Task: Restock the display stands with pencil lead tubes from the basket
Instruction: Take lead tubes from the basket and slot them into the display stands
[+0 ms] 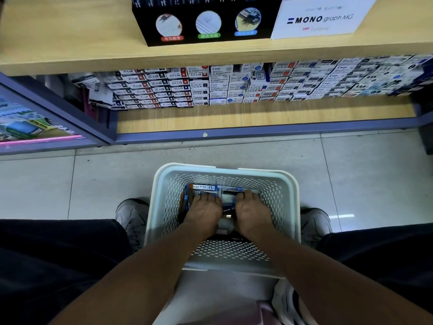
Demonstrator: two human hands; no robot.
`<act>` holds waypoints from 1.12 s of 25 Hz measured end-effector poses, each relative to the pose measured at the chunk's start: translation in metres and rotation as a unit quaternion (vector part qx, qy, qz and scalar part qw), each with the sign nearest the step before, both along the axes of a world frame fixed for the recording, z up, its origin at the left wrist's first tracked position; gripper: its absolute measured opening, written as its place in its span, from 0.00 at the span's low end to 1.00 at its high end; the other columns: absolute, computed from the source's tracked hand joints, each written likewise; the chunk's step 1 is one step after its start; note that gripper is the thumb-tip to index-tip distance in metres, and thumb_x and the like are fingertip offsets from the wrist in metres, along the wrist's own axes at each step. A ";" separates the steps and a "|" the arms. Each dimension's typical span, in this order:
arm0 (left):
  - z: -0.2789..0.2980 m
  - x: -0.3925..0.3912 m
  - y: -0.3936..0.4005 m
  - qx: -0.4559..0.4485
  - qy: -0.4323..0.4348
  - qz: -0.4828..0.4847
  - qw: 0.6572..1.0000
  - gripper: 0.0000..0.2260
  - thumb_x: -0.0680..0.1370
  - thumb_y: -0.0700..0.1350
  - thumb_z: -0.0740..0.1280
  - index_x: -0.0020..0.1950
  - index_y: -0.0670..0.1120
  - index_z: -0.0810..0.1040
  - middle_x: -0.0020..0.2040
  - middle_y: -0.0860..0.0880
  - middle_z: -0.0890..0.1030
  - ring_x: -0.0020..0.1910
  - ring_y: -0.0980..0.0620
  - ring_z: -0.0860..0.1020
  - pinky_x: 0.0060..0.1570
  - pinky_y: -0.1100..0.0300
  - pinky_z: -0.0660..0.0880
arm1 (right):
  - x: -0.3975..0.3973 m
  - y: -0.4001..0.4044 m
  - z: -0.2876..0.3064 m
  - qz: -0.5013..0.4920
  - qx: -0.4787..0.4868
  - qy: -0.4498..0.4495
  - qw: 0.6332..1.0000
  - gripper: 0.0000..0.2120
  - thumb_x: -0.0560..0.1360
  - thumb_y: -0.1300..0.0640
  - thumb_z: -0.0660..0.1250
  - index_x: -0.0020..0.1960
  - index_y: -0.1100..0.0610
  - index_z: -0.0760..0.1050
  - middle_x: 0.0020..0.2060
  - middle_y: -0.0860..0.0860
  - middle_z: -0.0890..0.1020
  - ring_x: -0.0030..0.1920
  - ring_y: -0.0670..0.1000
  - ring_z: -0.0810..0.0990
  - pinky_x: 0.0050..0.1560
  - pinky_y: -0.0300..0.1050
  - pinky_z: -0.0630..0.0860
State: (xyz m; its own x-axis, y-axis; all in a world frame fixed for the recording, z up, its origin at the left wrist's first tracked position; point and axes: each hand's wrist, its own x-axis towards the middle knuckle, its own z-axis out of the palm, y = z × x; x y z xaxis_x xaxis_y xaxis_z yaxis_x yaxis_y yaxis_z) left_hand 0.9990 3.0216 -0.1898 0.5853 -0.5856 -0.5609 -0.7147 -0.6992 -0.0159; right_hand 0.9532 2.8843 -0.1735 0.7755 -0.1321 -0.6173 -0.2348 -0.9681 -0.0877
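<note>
A pale perforated plastic basket (284,198) stands on the floor between my feet. Blue and orange pencil lead tubes (206,187) lie in its bottom. Both my hands reach down into it. My left hand (203,208) lies over the tubes on the left with its fingers curled down onto them. My right hand (251,208) does the same on the right side. What each hand's fingers enclose is hidden under the hands. A black display stand (206,22) and a white MONO graph stand (321,17) sit on the wooden shelf above.
The upper wooden shelf (70,38) juts out over a lower shelf packed with stacked refill boxes (234,85). A purple shelf frame (234,136) edges the tiled floor. My grey shoes (132,216) flank the basket. A second shelf unit (35,123) is at left.
</note>
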 end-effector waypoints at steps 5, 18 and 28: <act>0.006 0.011 -0.003 -0.066 0.011 0.032 0.997 0.24 0.76 0.52 0.68 0.68 0.42 0.70 0.59 0.41 0.80 0.59 0.42 0.77 0.62 0.50 0.67 | 0.010 -0.008 0.006 -0.029 0.045 0.043 0.998 0.36 0.72 0.53 0.73 0.74 0.60 0.62 0.69 0.58 0.68 0.69 0.58 0.69 0.65 0.51 0.74; 0.072 0.032 -0.008 -0.257 0.478 0.516 0.663 0.04 0.71 0.36 0.71 0.44 0.41 0.82 0.36 0.45 0.82 0.35 0.49 0.80 0.39 0.58 0.75 | 0.033 -0.019 0.080 -0.271 0.351 0.087 0.892 0.20 0.68 0.69 0.73 0.57 0.55 0.78 0.52 0.58 0.84 0.53 0.56 0.84 0.53 0.51 0.83; 0.081 0.017 -0.010 -0.267 0.517 0.600 0.549 0.10 0.81 0.47 0.65 0.47 0.42 0.80 0.33 0.46 0.83 0.32 0.50 0.81 0.34 0.59 0.78 | 0.024 -0.006 0.083 -0.483 0.543 0.091 0.681 0.27 0.68 0.76 0.59 0.57 0.51 0.77 0.49 0.61 0.80 0.50 0.60 0.78 0.50 0.56 0.78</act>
